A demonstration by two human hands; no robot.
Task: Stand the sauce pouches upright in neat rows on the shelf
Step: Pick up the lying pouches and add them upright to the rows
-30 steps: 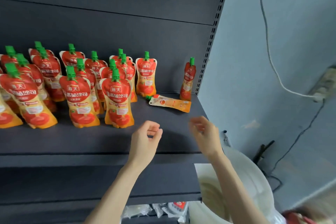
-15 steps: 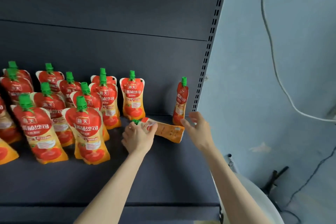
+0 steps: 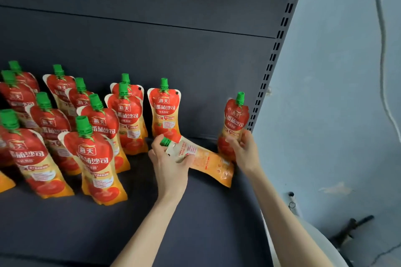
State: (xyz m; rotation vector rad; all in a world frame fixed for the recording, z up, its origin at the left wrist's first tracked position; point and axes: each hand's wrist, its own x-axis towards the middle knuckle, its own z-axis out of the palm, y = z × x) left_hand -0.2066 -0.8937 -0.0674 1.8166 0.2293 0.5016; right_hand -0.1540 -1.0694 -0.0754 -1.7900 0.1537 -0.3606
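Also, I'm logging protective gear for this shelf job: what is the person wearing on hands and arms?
Nothing visible: the left hand and right hand are ungloved, both forearms bare to the frame edge, no sleeve, watch or ring showing.

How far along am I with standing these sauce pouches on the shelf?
Mostly done: the standing pouches stand in rows on the left of the shelf. In hand: the left hand grips the tipped-over pouch near its green cap, and the right hand holds the lone upright pouch at the shelf's right end. Left: stand the tipped one and line both up.
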